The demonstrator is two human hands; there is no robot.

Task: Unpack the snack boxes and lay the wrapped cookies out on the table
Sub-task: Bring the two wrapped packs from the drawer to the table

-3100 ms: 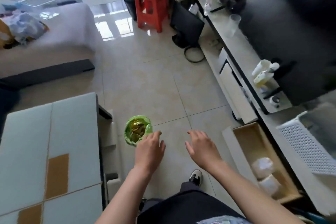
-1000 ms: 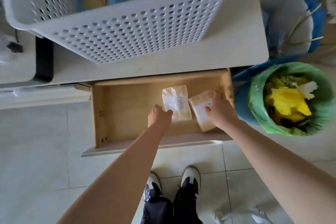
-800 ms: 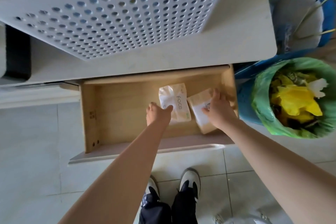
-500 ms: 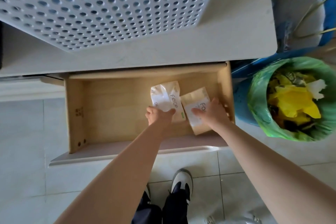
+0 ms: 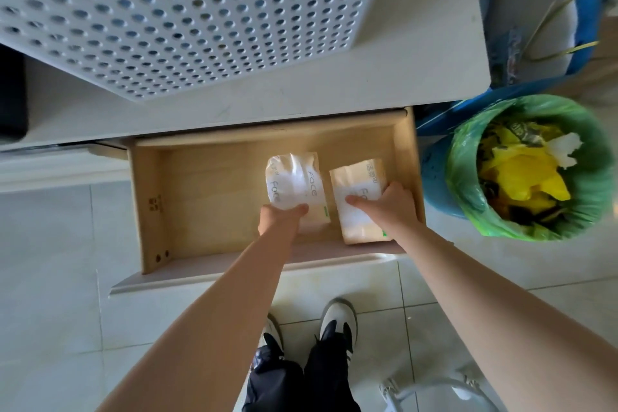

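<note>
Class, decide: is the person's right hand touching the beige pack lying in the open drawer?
Touching. The head view shows the right hand lying on the beige pack in the drawer, thumb pressed on its top face and fingers wrapped over its right edge.

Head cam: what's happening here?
A person stands over an open wooden drawer beneath a white counter, both hands reaching in. The left hand grips the near end of a white soft pack printed "face"; the right hand rests on a tan pack beside it. Both packs are in the drawer. No snack boxes or cookies are visible. A green-lined bin stands right of the drawer, a perforated white basket on the counter.
</note>
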